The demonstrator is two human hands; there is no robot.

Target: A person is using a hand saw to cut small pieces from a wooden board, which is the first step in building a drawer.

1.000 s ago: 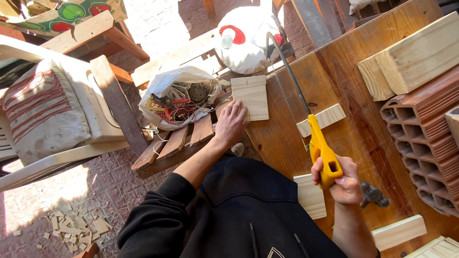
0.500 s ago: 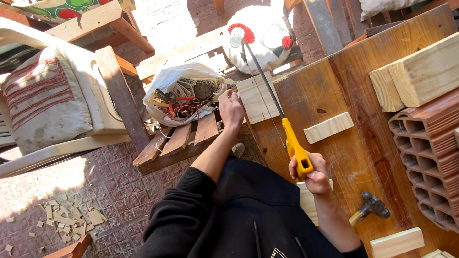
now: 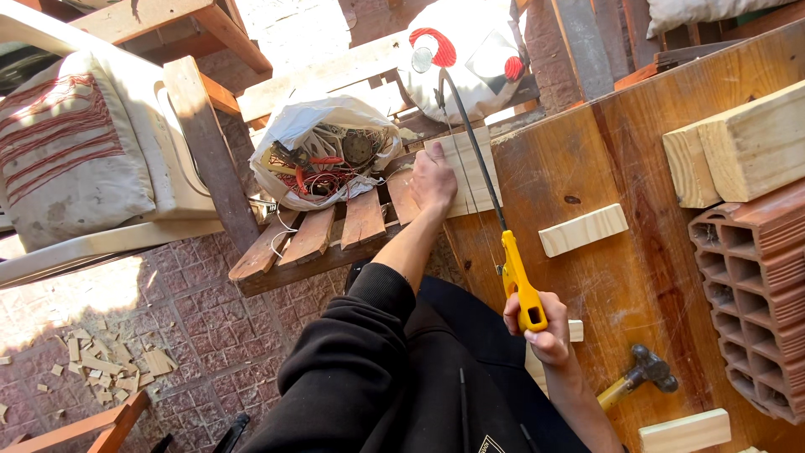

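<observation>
A: While your left hand (image 3: 433, 179) lies flat with its fingers spread on the pale wooden board (image 3: 466, 172), where does that board sit?

B: It sits at the far left edge of your brown workbench (image 3: 637, 268), partly over the edge and just beside the slatted pallet (image 3: 323, 239). Your palm presses on its left part.

A: And your right hand (image 3: 541, 327)?

B: You have it closed tight around the yellow handle of the handsaw (image 3: 495, 222). Its thin dark blade runs away from you and crosses the top of the board, close beside your left hand.

A: What lies around you on the bench?

B: A short pale wood block (image 3: 584, 230) lies right of the blade, apart from it. A hammer (image 3: 641, 376) rests near your right forearm, with another light block (image 3: 673, 431) just beyond it. At the right edge a red hollow brick (image 3: 755, 294) stands under two thick timber pieces (image 3: 738, 155).

A: And off the bench?

B: A white plastic bag (image 3: 327, 151) full of tangled wires sits on the pallet, near your left hand. Wood scraps (image 3: 109, 369) lie on the paved floor below.
</observation>
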